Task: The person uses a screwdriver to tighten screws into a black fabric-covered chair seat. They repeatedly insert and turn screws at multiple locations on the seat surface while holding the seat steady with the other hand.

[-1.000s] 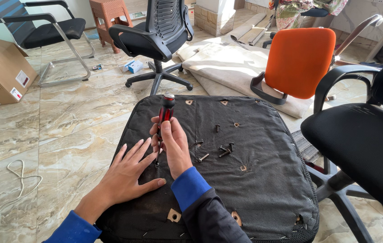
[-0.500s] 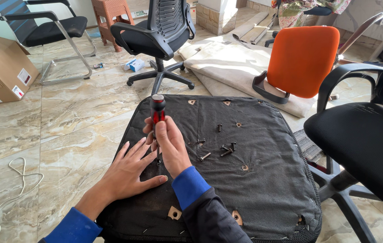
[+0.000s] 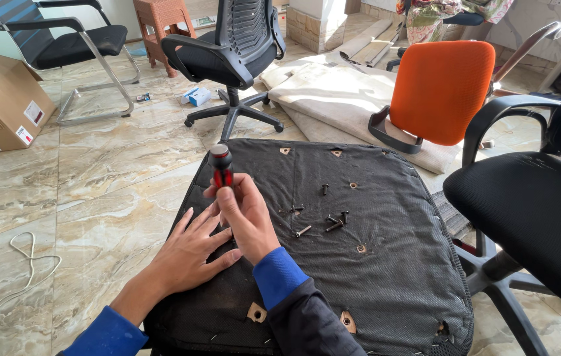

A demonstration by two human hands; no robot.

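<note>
R hand (image 3: 249, 214) was closed round red/black screwdriver (image 3: 221, 168), held upright, tip down on upturned seat base (image 3: 392, 277) near its left edge. L hand (image 3: 191, 254) lay open, flat, steadying base. Loose screws (image 3: 330, 221) lay mid-base, within reach.

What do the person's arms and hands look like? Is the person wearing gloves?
No gloves: both hands are bare. The left hand comes out of a bright blue sleeve. The right hand has a bright blue cuff too, under a dark outer sleeve. No rings or watch show.
</note>
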